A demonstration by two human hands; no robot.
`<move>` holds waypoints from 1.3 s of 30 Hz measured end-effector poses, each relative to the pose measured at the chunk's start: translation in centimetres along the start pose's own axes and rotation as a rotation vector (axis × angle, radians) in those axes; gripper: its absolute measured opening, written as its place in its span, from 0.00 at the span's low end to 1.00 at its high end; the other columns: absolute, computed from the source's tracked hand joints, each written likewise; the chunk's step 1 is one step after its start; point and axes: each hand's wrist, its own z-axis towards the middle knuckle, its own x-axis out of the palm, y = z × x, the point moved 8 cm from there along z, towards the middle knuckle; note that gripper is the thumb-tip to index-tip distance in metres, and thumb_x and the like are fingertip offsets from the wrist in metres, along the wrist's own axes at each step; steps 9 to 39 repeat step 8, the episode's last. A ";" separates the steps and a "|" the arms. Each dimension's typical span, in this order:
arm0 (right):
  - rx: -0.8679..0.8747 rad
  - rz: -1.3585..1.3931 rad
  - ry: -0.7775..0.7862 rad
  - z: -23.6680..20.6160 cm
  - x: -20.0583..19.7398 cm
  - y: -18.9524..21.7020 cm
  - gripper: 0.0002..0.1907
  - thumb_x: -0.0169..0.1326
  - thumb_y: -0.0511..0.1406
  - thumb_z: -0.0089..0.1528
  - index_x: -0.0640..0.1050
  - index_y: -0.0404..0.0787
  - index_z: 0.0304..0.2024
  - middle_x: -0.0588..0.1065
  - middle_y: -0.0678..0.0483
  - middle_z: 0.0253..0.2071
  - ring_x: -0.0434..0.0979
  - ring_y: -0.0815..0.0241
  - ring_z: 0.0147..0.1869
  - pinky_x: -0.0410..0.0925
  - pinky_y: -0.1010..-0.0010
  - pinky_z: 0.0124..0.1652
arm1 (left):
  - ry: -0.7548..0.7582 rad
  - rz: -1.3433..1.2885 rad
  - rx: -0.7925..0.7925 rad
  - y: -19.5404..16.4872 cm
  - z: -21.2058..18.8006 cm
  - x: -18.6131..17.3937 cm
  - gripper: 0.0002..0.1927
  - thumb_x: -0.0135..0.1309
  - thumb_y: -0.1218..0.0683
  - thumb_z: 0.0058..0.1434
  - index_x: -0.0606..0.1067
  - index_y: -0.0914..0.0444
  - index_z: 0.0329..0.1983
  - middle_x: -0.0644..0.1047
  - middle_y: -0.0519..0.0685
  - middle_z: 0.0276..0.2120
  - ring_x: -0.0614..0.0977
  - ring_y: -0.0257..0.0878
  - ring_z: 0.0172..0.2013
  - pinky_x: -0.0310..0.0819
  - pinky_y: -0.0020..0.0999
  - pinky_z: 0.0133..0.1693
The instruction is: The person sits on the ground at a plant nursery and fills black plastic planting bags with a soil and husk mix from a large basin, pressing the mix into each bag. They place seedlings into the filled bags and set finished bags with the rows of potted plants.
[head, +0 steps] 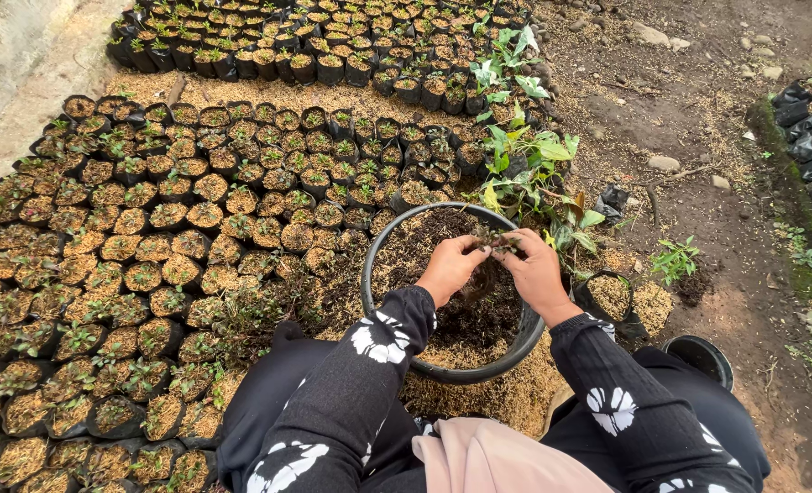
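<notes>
Sitting low, knees at 6 o'clock, dark sleeves with white flower print. Black round tub [374, 274] right in front of me on the ground, part filled with dark soil and pale husk mix.

Left hand [449, 267] and right hand [535, 271] meet over the tub's far half, about 12 o'clock of its centre. Both curled in, fingertips pinching the same small clump of dark soil with a seedling [495, 240] between them. Left grips from 9 o'clock, right from 3.

Handling, my read: clump is light, crumbly, sheds if squeezed. Stem and roots look thin and soft, easy to snap. Best held at the root ball from below, not by the leaves.

At 3 o'clock of the tub: an open black grow bag [609, 297] filled with husk, and a black pot rim [701, 355] by my right knee.

From 9 to 12 o'clock: packed rows of small black seedling bags [150, 237]. At 1 o'clock, taller green-leaved plants [524, 155]. Beyond, bare dirt path [698, 100] with stones.
</notes>
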 end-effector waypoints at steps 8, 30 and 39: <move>0.028 0.012 0.040 0.0 0.1 0.2 0.12 0.58 0.28 0.61 0.80 0.34 0.47 0.77 0.54 0.44 0.78 0.62 0.47 0.70 0.72 0.49 | -0.004 -0.161 0.000 -2.6 0.2 0.0 0.11 0.56 0.56 0.66 0.79 0.71 0.40 0.78 0.44 0.29 0.76 0.31 0.29 0.70 0.29 0.34; 0.028 0.012 0.040 0.0 0.1 0.2 0.12 0.58 0.28 0.61 0.80 0.34 0.47 0.77 0.54 0.44 0.78 0.62 0.47 0.70 0.72 0.49 | -0.004 -0.161 0.000 -2.6 0.2 0.0 0.11 0.56 0.56 0.66 0.79 0.71 0.40 0.78 0.44 0.29 0.76 0.31 0.29 0.70 0.29 0.34; 0.028 0.012 0.040 0.0 0.1 0.2 0.12 0.58 0.28 0.61 0.80 0.34 0.47 0.77 0.54 0.44 0.78 0.62 0.47 0.70 0.72 0.49 | -0.004 -0.161 0.000 -2.6 0.2 0.0 0.11 0.56 0.56 0.66 0.79 0.71 0.40 0.78 0.44 0.29 0.76 0.31 0.29 0.70 0.29 0.34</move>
